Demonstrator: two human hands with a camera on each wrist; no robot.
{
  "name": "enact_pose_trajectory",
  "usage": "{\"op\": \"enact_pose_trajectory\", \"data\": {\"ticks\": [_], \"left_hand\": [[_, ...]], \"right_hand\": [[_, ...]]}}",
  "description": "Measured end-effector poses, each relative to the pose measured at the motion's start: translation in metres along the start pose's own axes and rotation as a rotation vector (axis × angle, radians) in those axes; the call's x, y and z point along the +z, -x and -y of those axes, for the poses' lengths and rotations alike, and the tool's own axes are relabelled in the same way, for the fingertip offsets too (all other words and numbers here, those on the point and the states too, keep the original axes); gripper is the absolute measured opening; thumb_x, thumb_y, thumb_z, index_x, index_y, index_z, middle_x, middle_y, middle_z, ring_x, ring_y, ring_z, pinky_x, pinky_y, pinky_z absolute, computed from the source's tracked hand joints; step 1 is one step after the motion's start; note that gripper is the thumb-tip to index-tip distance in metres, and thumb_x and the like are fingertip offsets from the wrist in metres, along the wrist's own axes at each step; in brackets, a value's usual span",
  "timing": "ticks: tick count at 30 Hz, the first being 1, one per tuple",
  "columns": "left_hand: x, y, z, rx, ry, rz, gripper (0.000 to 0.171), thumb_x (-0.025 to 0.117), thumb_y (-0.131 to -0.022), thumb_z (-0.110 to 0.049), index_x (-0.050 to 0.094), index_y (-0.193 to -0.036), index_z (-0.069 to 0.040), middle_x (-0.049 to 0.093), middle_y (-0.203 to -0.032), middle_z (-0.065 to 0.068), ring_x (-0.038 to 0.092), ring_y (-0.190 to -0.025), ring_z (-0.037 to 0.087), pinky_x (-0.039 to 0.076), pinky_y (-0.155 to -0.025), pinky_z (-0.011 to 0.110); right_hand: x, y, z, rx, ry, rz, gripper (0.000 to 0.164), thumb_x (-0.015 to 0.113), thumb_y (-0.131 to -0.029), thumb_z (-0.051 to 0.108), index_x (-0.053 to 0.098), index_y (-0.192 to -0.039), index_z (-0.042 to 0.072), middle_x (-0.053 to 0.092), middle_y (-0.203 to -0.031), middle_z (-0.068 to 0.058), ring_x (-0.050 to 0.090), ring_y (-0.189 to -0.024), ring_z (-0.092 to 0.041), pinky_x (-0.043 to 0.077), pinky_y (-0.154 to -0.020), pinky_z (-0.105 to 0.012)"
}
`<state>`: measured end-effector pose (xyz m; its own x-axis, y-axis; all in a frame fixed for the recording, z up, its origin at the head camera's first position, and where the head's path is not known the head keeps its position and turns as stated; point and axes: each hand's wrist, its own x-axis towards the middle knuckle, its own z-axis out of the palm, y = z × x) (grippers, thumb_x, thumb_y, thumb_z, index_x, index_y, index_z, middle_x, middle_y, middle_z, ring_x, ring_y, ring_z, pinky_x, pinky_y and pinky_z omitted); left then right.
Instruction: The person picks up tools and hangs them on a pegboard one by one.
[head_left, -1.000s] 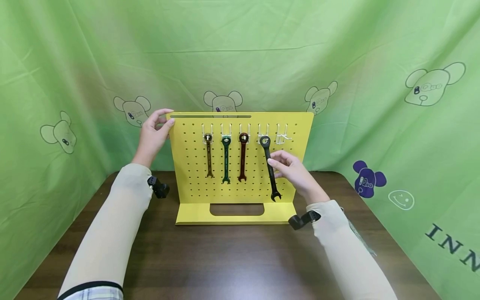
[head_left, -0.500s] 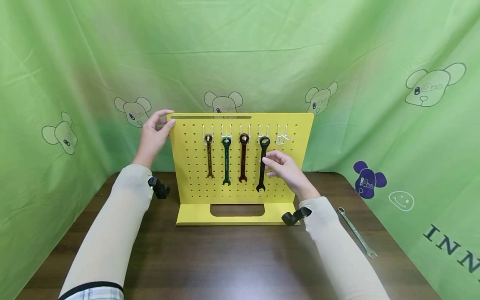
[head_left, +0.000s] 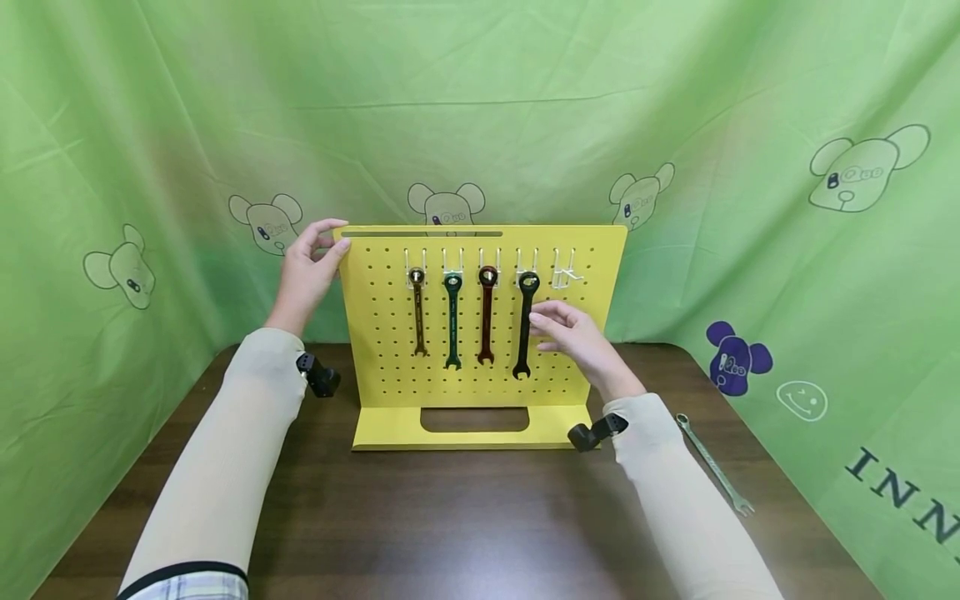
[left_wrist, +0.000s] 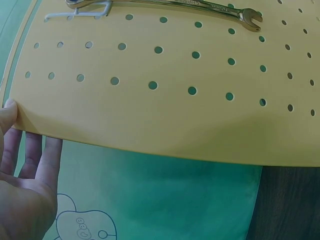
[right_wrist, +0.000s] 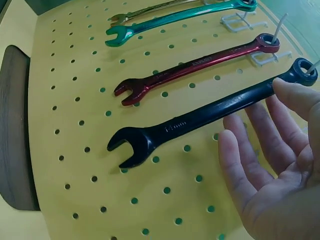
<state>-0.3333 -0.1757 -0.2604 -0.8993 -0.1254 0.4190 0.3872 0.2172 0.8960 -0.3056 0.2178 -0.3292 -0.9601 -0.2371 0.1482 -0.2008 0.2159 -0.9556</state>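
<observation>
In the head view, my left hand (head_left: 307,262) holds the upper left corner of the yellow pegboard (head_left: 465,379), thumb in front and fingers behind the edge. My right hand (head_left: 581,337) is at the right side of a black combination wrench (head_left: 525,329), which hangs by its ring end on a white hook. In the right wrist view, the thumb lies at the wrench's edge near the ring, with the other fingers loosely spread below and partly behind it; contact is unclear. To its left hang a red wrench (head_left: 487,321), a green wrench (head_left: 453,325) and a gold wrench (head_left: 418,317).
A bare white double hook (head_left: 564,275) sits on the board's right. On the brown table (head_left: 450,517), a silver wrench (head_left: 712,465) lies near the right edge. Green printed cloth (head_left: 480,100) hangs behind and at both sides.
The black wrench swung left from a slant to hanging nearly straight. My right hand moved left with it, then slightly back right, its fingers loosening. My left hand stayed at the corner.
</observation>
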Motion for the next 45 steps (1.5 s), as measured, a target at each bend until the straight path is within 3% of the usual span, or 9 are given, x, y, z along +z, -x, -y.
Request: {"op": "enact_pose_trajectory", "data": {"ticks": [7, 11, 14, 23, 26, 32, 45], "left_hand": [[0.0, 0.0, -0.001, -0.005, -0.015, -0.007, 0.036, 0.065, -0.1, -0.026, 0.061, -0.134, -0.019, 0.059, -0.111, 0.005, 0.063, -0.091, 0.015, 0.057, -0.073, 0.021], [0.0, 0.0, -0.001, -0.005, -0.015, -0.006, 0.036, 0.064, -0.1, -0.026, 0.061, -0.134, -0.018, 0.06, -0.11, 0.005, 0.063, -0.091, 0.015, 0.056, -0.073, 0.021], [0.0, 0.001, -0.002, -0.007, -0.009, -0.005, 0.035, 0.064, -0.1, -0.027, 0.061, -0.134, -0.018, 0.06, -0.11, 0.005, 0.063, -0.092, 0.015, 0.056, -0.074, 0.02], [0.001, 0.0, -0.001, -0.006, -0.001, 0.0, 0.034, 0.064, -0.1, -0.027, 0.062, -0.133, -0.02, 0.059, -0.111, 0.005, 0.064, -0.094, 0.015, 0.057, -0.078, 0.022], [0.0, 0.0, 0.0, -0.005, -0.002, 0.0, 0.034, 0.064, -0.1, -0.027, 0.062, -0.133, -0.02, 0.059, -0.111, 0.004, 0.064, -0.095, 0.015, 0.057, -0.079, 0.022], [-0.001, 0.0, 0.001, 0.0, -0.004, -0.005, 0.034, 0.064, -0.099, -0.028, 0.062, -0.132, -0.021, 0.059, -0.111, 0.004, 0.064, -0.094, 0.016, 0.057, -0.078, 0.022], [0.0, 0.0, 0.0, 0.0, -0.011, -0.009, 0.035, 0.064, -0.1, -0.027, 0.061, -0.134, -0.019, 0.06, -0.111, 0.004, 0.064, -0.094, 0.016, 0.058, -0.079, 0.023]], "right_hand": [[-0.009, 0.011, 0.003, -0.033, 0.086, -0.01, 0.046, 0.062, -0.101, 0.033, 0.055, -0.134, 0.002, 0.059, -0.132, -0.019, 0.059, -0.113, -0.033, 0.057, -0.086, -0.033], [-0.015, 0.018, 0.004, -0.022, 0.105, 0.0, 0.047, 0.062, -0.101, 0.034, 0.054, -0.133, 0.001, 0.059, -0.132, -0.018, 0.059, -0.113, -0.034, 0.057, -0.088, -0.037], [-0.021, 0.025, 0.004, -0.021, 0.124, 0.004, 0.048, 0.062, -0.102, 0.033, 0.054, -0.134, -0.001, 0.059, -0.131, -0.021, 0.061, -0.11, -0.031, 0.057, -0.088, -0.041], [-0.047, 0.047, -0.005, -0.044, 0.257, 0.024, 0.042, 0.059, -0.103, 0.026, 0.055, -0.13, -0.006, 0.061, -0.12, -0.029, 0.065, -0.099, -0.029, 0.06, -0.078, -0.035], [-0.056, 0.056, -0.009, -0.039, 0.281, 0.026, 0.041, 0.059, -0.104, 0.024, 0.055, -0.13, -0.007, 0.063, -0.117, -0.029, 0.067, -0.093, -0.023, 0.061, -0.077, -0.036], [-0.074, 0.075, -0.02, 0.007, 0.282, 0.004, 0.04, 0.058, -0.104, 0.024, 0.056, -0.129, -0.006, 0.069, -0.109, -0.015, 0.067, -0.088, -0.014, 0.061, -0.076, -0.037], [-0.119, 0.115, -0.058, 0.118, 0.268, -0.025, 0.031, 0.06, -0.103, 0.019, 0.059, -0.123, -0.004, 0.07, -0.095, 0.007, 0.066, -0.084, -0.01, 0.058, -0.07, -0.03]]}}
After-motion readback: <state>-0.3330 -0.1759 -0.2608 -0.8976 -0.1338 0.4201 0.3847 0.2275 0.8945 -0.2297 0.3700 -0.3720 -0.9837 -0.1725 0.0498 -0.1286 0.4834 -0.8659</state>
